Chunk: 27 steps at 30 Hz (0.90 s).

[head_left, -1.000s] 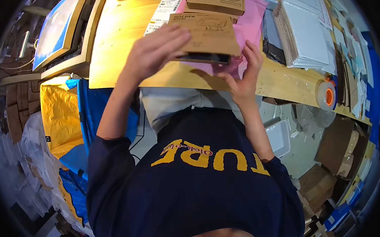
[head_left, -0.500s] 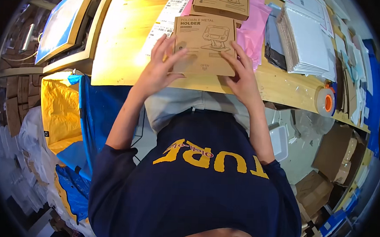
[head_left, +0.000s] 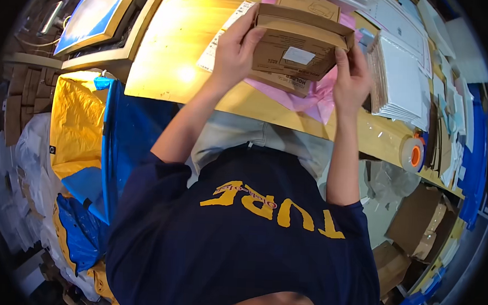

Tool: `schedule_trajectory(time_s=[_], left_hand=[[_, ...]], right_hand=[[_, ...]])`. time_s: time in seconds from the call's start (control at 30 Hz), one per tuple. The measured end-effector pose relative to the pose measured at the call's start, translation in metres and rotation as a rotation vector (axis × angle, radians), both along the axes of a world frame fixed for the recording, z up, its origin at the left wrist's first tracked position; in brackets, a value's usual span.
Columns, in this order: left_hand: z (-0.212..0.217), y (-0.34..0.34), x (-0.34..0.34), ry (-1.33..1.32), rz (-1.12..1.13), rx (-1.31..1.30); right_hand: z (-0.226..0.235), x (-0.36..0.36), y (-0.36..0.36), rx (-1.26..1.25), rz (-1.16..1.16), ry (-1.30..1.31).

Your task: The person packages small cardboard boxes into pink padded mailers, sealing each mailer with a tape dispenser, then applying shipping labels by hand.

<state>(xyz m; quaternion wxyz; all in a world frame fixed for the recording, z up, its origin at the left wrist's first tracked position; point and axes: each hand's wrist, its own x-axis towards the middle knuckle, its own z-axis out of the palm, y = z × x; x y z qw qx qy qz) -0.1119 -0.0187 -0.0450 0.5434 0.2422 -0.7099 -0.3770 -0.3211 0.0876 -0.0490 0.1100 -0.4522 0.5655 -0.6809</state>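
A brown cardboard box (head_left: pixel 271 49) is held up tilted over the table's front part, its narrow side and a printed face with a small white sticker (head_left: pixel 299 56) turned toward me. My left hand (head_left: pixel 235 55) grips its left end, thumb on the near face. At the right end my right hand (head_left: pixel 351 81) closes round the corner, thumb also in front. Beneath it another brown box (head_left: pixel 283 84) pokes out, lying on a pink plastic bag (head_left: pixel 318 104). One more printed box (head_left: pixel 312 4) lies beyond. A white printed label strip (head_left: pixel 207 59) is partly hidden behind my left hand.
A stack of white padded mailers (head_left: pixel 397 77) stands to the right, with a tape roll (head_left: pixel 414 153) at the table edge. A framed screen (head_left: pixel 96 15) is at the left. Below it hangs a blue and yellow bag (head_left: pixel 80 127); open cartons (head_left: pixel 417 222) sit lower right.
Both hands were spread at the sides of a box lying flat. Now they grip a box raised and tilted, showing a stickered face. My hands have moved up and to the right.
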Motion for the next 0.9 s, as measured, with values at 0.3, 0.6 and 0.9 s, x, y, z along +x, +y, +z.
schedule_trajectory(time_s=[0.3, 0.6, 0.9], left_hand=[[-0.029, 0.011, -0.021, 0.135, 0.169, -0.112], [-0.002, -0.013, 0.009, 0.233, -0.241, 0.132], [-0.015, -0.012, 0.024, 0.122, -0.368, 0.105]], right_hand=[[-0.019, 0.023, -0.004, -0.126, -0.208, 0.288], [-0.006, 0.008, 0.003, -0.109, 0.039, 0.052], [-0.018, -0.017, 0.017, -0.107, 0.198, 0.235]])
